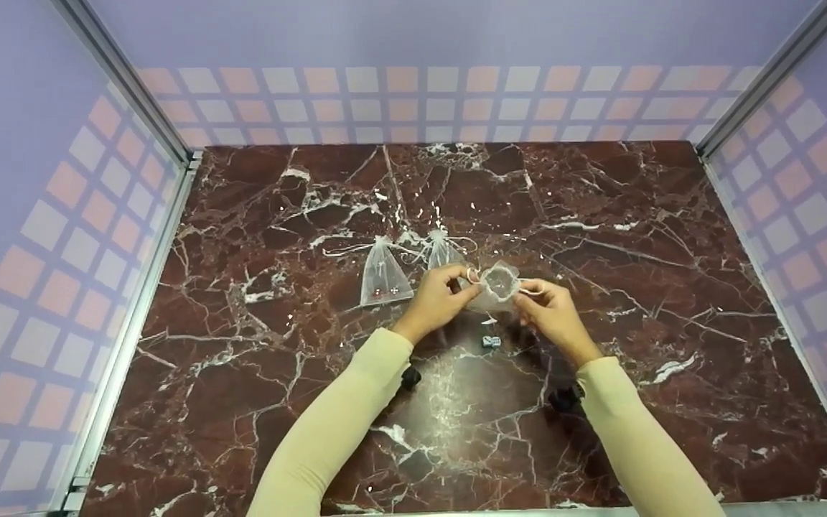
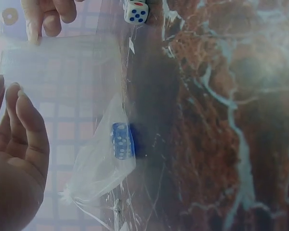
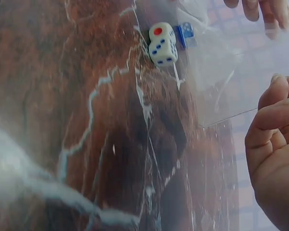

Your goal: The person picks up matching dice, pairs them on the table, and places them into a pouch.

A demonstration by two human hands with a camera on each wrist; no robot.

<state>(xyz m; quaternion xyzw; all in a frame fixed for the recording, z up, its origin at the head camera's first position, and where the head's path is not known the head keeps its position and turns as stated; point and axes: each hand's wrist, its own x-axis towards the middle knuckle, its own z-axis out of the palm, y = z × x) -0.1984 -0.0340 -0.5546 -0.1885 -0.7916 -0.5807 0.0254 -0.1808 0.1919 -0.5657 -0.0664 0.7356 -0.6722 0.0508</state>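
Note:
A sheer white drawstring pouch (image 1: 500,282) hangs above the table, its mouth spread toward the head camera. My left hand (image 1: 442,300) pinches one side of its rim; my right hand (image 1: 551,312) pinches the opposite side. White cords loop out near the fingers of both. Below the pouch, white dice (image 3: 163,45) with blue and red pips sit together on the tabletop. Left of the hands lies a tied pouch (image 1: 379,271) with red dice inside. Another tied pouch (image 2: 98,166) holds blue dice (image 2: 123,141) and is partly hidden behind my left hand in the head view.
The dark red marbled tabletop (image 1: 241,402) has white veins and specks. Lilac panels with pink and white squares (image 1: 403,104) stand at the back and both sides. Metal rails (image 1: 133,316) run along the edges.

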